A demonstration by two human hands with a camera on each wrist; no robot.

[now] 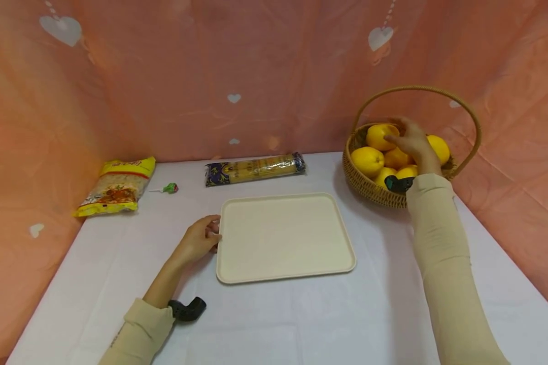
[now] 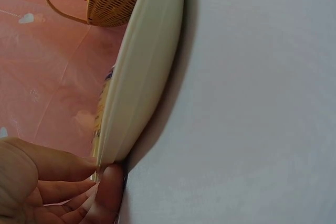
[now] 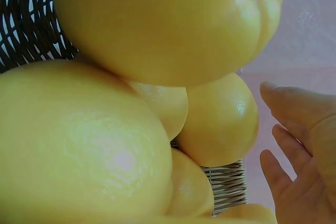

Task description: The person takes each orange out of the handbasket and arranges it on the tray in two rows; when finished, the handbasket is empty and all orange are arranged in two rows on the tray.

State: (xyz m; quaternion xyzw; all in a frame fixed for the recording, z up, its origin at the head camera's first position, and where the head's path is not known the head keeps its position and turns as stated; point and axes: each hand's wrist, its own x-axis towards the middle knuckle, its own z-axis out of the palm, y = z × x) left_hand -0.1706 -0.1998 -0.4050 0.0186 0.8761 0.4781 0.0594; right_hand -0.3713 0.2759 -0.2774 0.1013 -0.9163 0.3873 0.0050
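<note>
My left hand pinches the left edge of a cream rectangular tray, which lies on the table. In the left wrist view, the thumb and fingers meet at the tray's rim. My right hand reaches over a wicker basket filled with several yellow fruits. The thumb lies close to one fruit at the back of the basket. In the right wrist view, the fingers are spread beside a rounded yellow fruit, with a gap between. A larger fruit with a green stem end shows above it.
A pack of spaghetti lies behind the tray. A lollipop and a yellow-edged food bag are at the back left. The basket's tall handle arches above the fruit. A pink curtain hangs behind the white-covered table.
</note>
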